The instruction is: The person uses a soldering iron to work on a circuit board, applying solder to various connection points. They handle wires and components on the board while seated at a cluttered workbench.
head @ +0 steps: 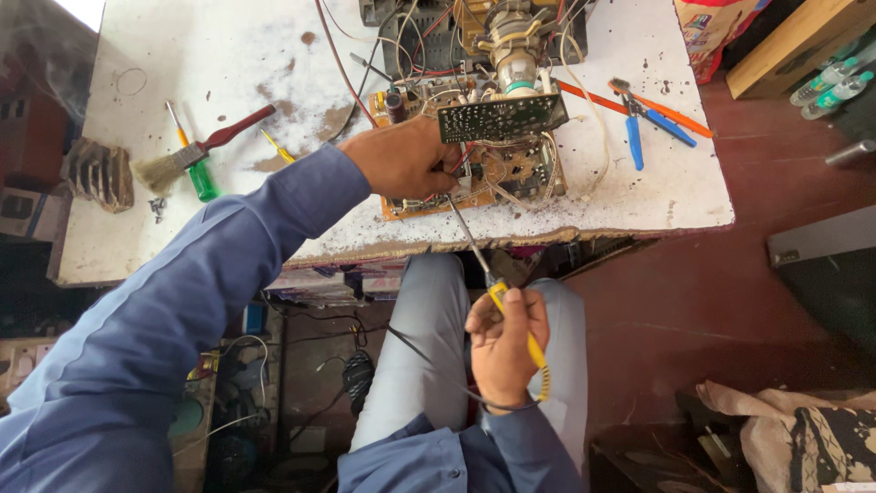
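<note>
Board (474, 173) (brown, wire-tangled) under gripping left hand (406, 157) — right hand (502, 342) clamps yellow soldering iron (497, 292).

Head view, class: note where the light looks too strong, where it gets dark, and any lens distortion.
Head view: the white table glares palest at its top-left corner; under it the floor clutter sits in deep shadow; the wide lens bows the table's edges; both hands, left and right, look sharp.

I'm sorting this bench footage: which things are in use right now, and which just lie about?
In use:
left hand on the circuit board
right hand gripping the yellow-handled soldering iron

Lying about:
paint brush
green-handled screwdriver
blue-handled pliers
plastic bottles
</note>
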